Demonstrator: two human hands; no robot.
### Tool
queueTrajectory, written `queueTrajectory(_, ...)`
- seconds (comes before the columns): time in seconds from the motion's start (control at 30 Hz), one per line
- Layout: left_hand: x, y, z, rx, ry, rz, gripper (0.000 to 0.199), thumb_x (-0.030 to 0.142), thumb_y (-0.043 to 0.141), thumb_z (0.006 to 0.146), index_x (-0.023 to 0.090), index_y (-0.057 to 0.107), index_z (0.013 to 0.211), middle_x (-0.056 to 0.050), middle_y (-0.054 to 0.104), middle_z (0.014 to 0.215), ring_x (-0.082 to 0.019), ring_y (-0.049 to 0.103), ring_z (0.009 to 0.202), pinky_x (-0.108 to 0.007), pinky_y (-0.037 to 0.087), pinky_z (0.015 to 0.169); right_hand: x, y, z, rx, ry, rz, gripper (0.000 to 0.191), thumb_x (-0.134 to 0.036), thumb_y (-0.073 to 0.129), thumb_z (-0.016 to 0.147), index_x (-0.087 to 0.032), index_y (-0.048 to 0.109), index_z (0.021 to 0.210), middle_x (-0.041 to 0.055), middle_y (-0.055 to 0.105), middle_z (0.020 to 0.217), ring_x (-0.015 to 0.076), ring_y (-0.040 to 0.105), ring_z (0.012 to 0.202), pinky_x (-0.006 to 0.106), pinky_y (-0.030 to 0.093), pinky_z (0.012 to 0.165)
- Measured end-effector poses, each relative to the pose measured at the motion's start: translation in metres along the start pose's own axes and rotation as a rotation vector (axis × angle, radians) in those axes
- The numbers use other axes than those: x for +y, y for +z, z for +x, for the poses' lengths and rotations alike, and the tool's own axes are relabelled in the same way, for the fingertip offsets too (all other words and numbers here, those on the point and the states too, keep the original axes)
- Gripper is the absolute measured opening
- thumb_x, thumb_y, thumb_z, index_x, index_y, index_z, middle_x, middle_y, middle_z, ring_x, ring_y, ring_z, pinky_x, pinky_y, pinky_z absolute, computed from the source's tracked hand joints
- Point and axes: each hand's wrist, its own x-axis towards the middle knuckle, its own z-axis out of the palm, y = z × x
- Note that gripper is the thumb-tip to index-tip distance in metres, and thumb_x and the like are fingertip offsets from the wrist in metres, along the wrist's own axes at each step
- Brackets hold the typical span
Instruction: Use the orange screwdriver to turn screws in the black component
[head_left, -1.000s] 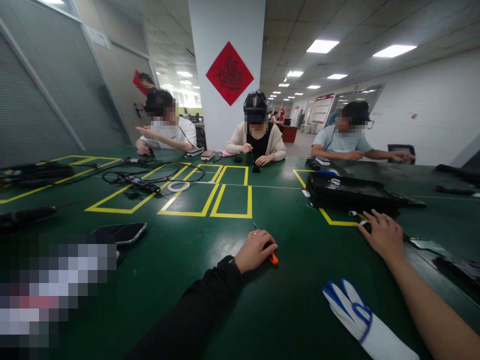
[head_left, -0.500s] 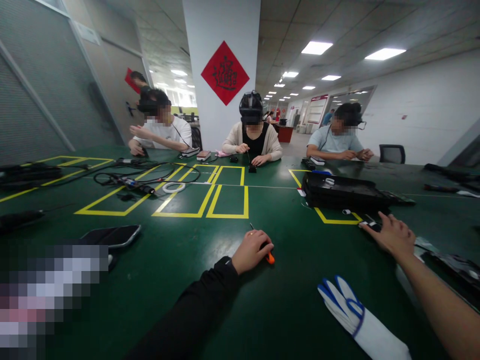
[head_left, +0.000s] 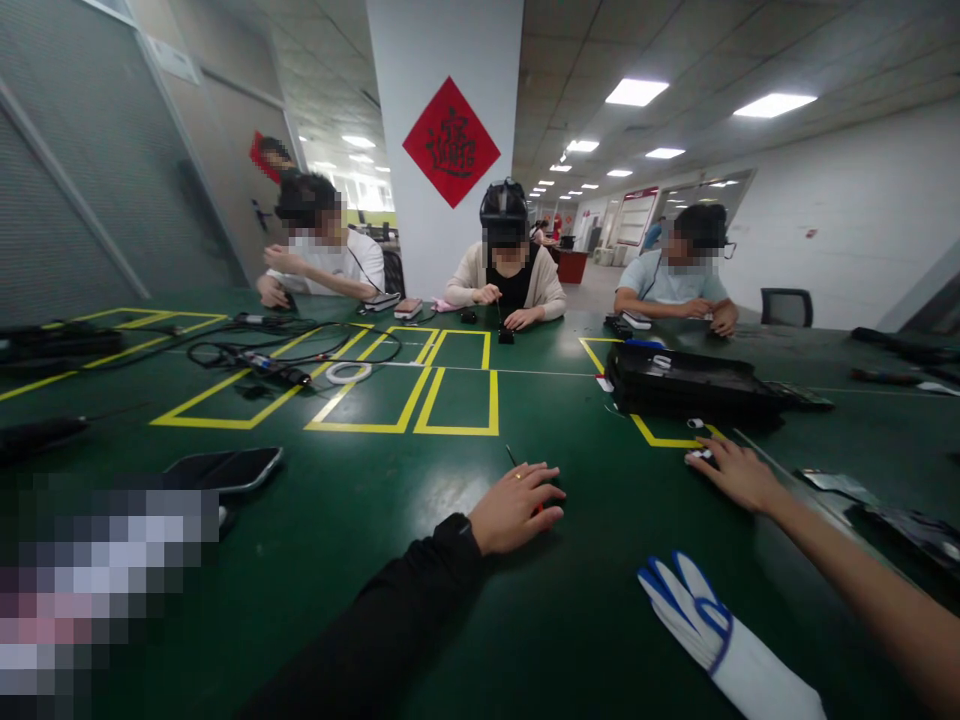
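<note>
In an office with a white pillar [head_left: 442, 40], a long green table [head_left: 600, 620] is marked with yellow tape [head_left: 457, 431], and three co-workers sit along its far side. A screwdriver [head_left: 538, 508] lies under the left hand [head_left: 508, 512], its thin shaft pointing away past the knuckles and a bit of its orange handle showing between the fingers. Those fingers are splayed rather than wrapped round it, so the tool could roll or swivel if the palm lifts or pushes sideways. The right hand [head_left: 739, 478] has its fingertips at a small black-and-white part [head_left: 700, 456] near the black tray [head_left: 679, 375]; whether it pinches the part or only touches it, I cannot tell. With a slack hold, the part could skid against the loose white piece [head_left: 695, 423] just beyond. A low sweep of the forearm back could also drag the white glove [head_left: 739, 640].
</note>
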Motion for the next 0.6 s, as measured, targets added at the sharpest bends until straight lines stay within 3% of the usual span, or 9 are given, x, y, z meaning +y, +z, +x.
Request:
queueTrajectory(0.2, 0.004, 0.0, -0.003, -0.028, 0.048, 0.036, 0.047, 0.05, 0.029, 0.087, 0.022, 0.048, 0.119, -0.007, 0.044, 0.132, -0.02, 0.034, 0.125, -0.04, 0.021, 0.106, -0.126, -0.03, -0.02, -0.025, -0.287, 0.15, 0.063, -0.063, 0.027, 0.081, -0.026, 0.035, 0.132, 0.0098, 0.035, 0.137, 0.0309, 0.039, 0.117, 0.045, 0.033, 0.092)
queueTrajectory(0.33, 0.011, 0.001, -0.004, -0.062, 0.139, 0.049, 0.054, 0.055, 0.039, 0.081, 0.021, 0.047, 0.121, -0.008, 0.045, 0.13, -0.023, 0.04, 0.12, -0.04, 0.022, 0.105, -0.209, -0.041, 0.007, -0.009, -0.352, 0.211, 0.062, -0.061, 0.032, 0.081, -0.022, 0.04, 0.128, 0.0113, 0.037, 0.134, 0.0307, 0.038, 0.115, 0.043, 0.032, 0.092)
queueTrajectory(0.5, 0.015, 0.003, -0.002, -0.032, 0.158, 0.061, 0.054, 0.053, 0.048, 0.076, 0.02, 0.048, 0.119, -0.009, 0.047, 0.128, -0.024, 0.043, 0.117, -0.04, 0.026, 0.103, -0.31, -0.051, 0.053, -0.009, -0.401, 0.286, 0.063, -0.061, 0.031, 0.081, -0.018, 0.042, 0.126, 0.0153, 0.04, 0.13, 0.0323, 0.039, 0.111, 0.045, 0.031, 0.088)
queueTrajectory(0.6, 0.015, 0.006, -0.003, -0.001, 0.195, 0.069, 0.058, 0.05, 0.05, 0.076, 0.018, 0.045, 0.124, -0.009, 0.046, 0.13, -0.025, 0.04, 0.12, -0.038, 0.025, 0.104, -0.371, -0.056, 0.062, 0.001, -0.472, 0.313, 0.062, -0.062, 0.032, 0.081, -0.018, 0.045, 0.123, 0.0143, 0.042, 0.128, 0.0314, 0.04, 0.11, 0.045, 0.032, 0.087)
